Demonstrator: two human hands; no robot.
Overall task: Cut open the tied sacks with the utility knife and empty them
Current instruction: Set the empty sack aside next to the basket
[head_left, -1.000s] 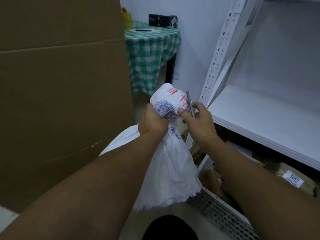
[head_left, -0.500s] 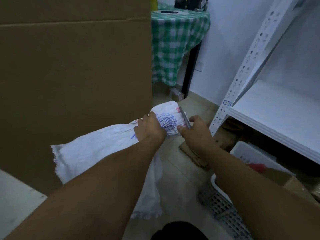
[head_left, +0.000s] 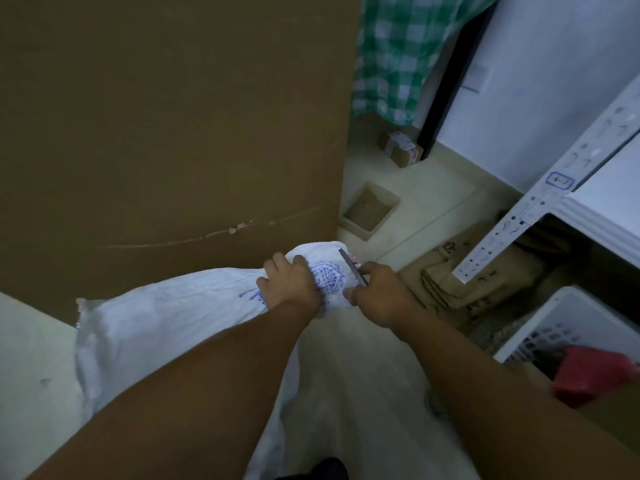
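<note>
Both hands keep their grip on the white woven sack (head_left: pixel 180 317): the left hand (head_left: pixel 289 287) is clenched on the gathered neck, just behind the blue print, and the right hand (head_left: pixel 377 294) is closed round the utility knife (head_left: pixel 353 270), whose blade lies across the bunched end at about 1 o'clock from the left hand. What has changed over the last second is the height and lie of the sack. It was held up near chest level, its frayed end hanging straight down; now it has come low, its body stretched out toward 8 o'clock and its tied end close to the foot of the big cardboard box (head_left: pixel 173 133). The knife has kept its place against the knot throughout, so the cut is probably still in hand and not done (the tie itself is hidden under the fingers, and I cannot tell whether it has parted). Lowering the sack toward the floor (head_left: pixel 408 188) suggests the person is bracing it for the cut, with emptying still ahead.
</note>
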